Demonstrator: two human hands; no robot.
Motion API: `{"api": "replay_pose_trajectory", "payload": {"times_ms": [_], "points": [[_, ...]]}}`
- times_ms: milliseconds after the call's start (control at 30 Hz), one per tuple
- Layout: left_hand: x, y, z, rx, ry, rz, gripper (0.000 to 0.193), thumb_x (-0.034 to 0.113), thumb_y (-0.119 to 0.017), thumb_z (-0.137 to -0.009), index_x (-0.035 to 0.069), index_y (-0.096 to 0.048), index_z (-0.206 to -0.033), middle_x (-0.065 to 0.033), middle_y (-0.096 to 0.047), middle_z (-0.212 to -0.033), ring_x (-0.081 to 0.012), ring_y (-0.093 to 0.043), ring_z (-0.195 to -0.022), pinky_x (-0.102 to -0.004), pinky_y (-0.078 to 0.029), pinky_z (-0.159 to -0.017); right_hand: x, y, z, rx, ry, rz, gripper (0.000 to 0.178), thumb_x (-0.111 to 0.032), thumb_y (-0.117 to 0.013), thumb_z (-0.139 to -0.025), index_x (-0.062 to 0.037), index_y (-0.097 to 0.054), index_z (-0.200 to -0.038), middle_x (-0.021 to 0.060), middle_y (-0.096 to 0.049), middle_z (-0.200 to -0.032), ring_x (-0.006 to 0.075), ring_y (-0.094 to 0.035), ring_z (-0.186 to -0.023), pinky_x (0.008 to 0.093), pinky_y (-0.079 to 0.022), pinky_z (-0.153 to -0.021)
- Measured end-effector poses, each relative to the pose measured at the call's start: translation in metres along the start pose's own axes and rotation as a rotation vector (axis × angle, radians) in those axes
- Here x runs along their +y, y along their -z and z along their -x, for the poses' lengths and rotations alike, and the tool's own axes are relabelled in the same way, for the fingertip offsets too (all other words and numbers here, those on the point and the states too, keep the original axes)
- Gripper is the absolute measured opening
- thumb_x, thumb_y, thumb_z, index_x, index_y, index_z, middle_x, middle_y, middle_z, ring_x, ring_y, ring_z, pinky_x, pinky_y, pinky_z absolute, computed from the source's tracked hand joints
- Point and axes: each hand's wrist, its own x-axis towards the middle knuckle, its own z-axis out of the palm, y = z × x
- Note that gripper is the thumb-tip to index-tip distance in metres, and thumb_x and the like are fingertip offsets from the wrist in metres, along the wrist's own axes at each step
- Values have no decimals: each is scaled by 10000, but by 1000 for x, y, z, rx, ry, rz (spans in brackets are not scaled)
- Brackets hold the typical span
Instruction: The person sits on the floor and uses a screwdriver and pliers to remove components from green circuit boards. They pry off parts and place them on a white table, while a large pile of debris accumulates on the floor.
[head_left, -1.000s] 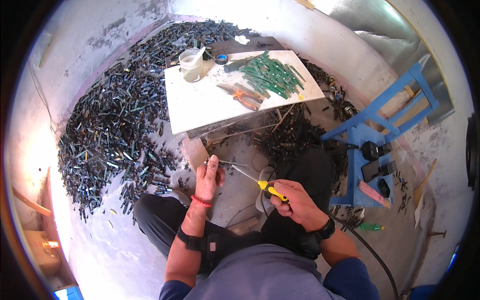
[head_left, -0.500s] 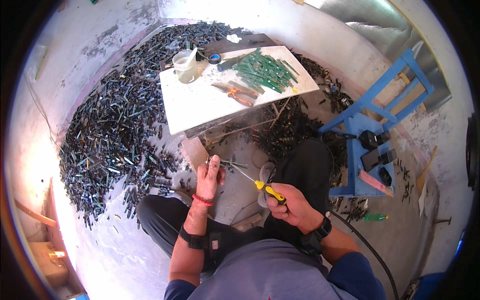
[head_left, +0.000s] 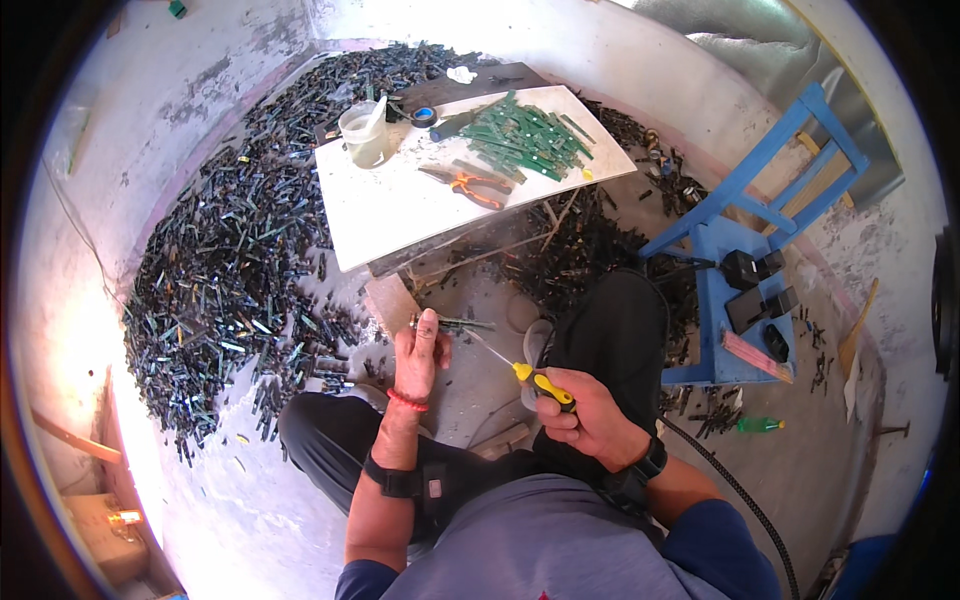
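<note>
My left hand point(head_left: 423, 350) is raised in front of me, closed on a thin dark strip point(head_left: 470, 323) that sticks out to the right past its fingers. In my right hand point(head_left: 590, 412) is a screwdriver point(head_left: 545, 387) with a yellow and black handle, its metal shaft slanting up and left. The screwdriver's tip lies close to the strip, just below it; whether they touch I cannot tell. Beyond my hands, a white-topped table point(head_left: 370, 225) bears a pile of green strips point(head_left: 530, 138) and orange-handled pliers point(head_left: 475, 188).
A translucent cup point(head_left: 364, 140) and a roll of tape point(head_left: 424, 117) stand on the table. Dark strips in a large heap point(head_left: 230, 250) cover the floor at left. At right is a blue chair point(head_left: 715, 320) with black devices on its seat. A green bottle point(head_left: 760, 425) lies nearby.
The view has shifted slightly. The screwdriver's tip has come a little away from the strip, downward. Both hands keep their hold.
</note>
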Motion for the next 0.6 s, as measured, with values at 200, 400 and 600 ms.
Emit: {"api": "replay_pose_trajectory", "payload": {"times_ms": [200,400,600], "points": [[2,-1,0,-4,2,-9,563,522,-384,-962,88,-419,-603,-32,-460,-478,-102,-421,-442,-266,-313,-446,-2,1,-3,43,2,32,313,-286,-433,-963,-19,-548,-1079,-19,-502,-691,28,-351,-464,173,-283,-395],[4,-1,1,-23,-2,-51,593,536,-380,-959,74,-438,-591,-26,-454,-480,-101,-420,-451,-270,-314,-453,-4,-3,-3,63,-3,59,334,-292,-428,-964,-10,-549,-1095,-21,-495,-679,27,-340,-455,171,-277,-396],[10,-2,3,-37,-22,-95,640,548,-386,-953,46,-455,-562,-28,-460,-488,-109,-434,-457,-279,-333,-461,-7,-2,1,55,-31,57,348,-301,-415,-968,-7,-549,-1095,-20,-486,-673,24,-327,-449,169,-272,-392]]}}
